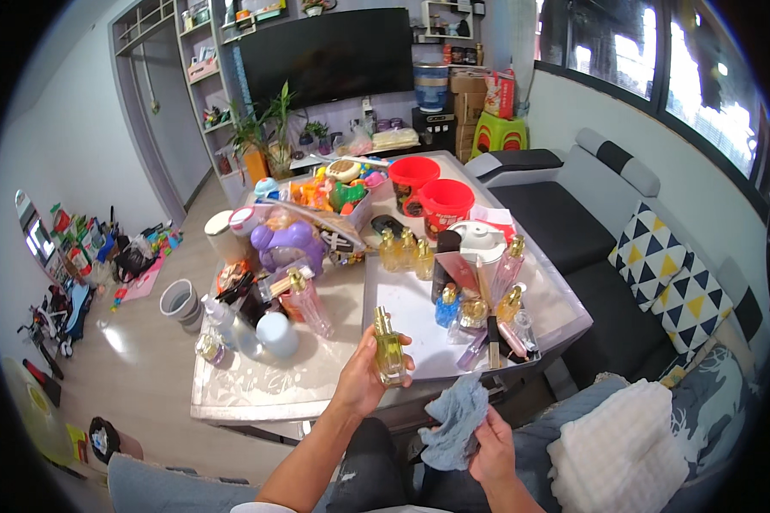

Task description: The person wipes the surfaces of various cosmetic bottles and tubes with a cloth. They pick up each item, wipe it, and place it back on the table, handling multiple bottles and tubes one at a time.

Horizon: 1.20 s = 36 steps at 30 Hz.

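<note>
My left hand (361, 376) is closed around a perfume bottle (390, 357) of clear glass with yellowish liquid and a gold top, held upright over the table's front edge. A crumpled grey-blue cloth (455, 421) hangs from my right hand (493, 446), whose fingers pinch it, to the right of the bottle and apart from it. Beyond my hands, on the right part of the table (351, 385), stand gold-topped bottles (406, 255), a blue bottle (447, 306), a tall pink bottle (509, 263) and several small cosmetics. Another pink bottle (310, 303) stands left of them.
A white jar (276, 334) and a pump bottle (231, 327) stand at the table's left front. Behind them are a purple toy (289, 246), a bin of toys (358, 209) and two red buckets (446, 205). A black and grey sofa (565, 214) borders the right.
</note>
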### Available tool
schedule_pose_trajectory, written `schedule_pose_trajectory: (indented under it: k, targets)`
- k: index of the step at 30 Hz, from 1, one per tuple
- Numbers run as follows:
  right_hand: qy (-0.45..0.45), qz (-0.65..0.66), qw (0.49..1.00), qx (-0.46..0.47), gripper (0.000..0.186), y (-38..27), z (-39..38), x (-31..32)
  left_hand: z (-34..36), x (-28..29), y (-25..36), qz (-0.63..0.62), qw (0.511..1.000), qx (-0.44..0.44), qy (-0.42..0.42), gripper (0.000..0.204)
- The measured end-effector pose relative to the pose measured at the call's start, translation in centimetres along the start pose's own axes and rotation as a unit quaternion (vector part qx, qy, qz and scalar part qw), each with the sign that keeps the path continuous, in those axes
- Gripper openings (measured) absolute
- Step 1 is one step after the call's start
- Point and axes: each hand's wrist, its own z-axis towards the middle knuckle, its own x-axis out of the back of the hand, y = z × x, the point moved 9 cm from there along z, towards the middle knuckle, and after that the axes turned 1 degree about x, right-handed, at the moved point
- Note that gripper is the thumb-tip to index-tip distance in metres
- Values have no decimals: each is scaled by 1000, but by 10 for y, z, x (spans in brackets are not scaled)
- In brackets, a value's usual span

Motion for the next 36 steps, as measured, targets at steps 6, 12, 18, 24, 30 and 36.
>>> schedule_pose_trajectory:
  k: [6, 12, 18, 24, 30, 36]
  targets:
    - [-27, 7, 1000, 6, 34, -1, -1, -20, -15, 0, 4, -44, 996, 6, -72, 61]
    - [-7, -10, 1000, -11, 34, 13, -7, -11, -18, 2, 8, -45, 995, 8, -83, 69]
    - [-13, -6, 1000, -26, 36, 13, -11, -21, -18, 10, 1, -103, 985, 22, -135, 68]
    - [-13, -21, 999, -35, 36, 22, -13, -16, -16, 11, 4, -158, 979, 20, -125, 69]
    - [-5, -43, 999, -28, 35, 28, -13, -8, -17, 9, 0, -211, 961, 40, -174, 72]
    - [-20, -51, 999, 4, 34, 16, -6, -15, -18, 6, -6, -209, 963, 36, -164, 72]
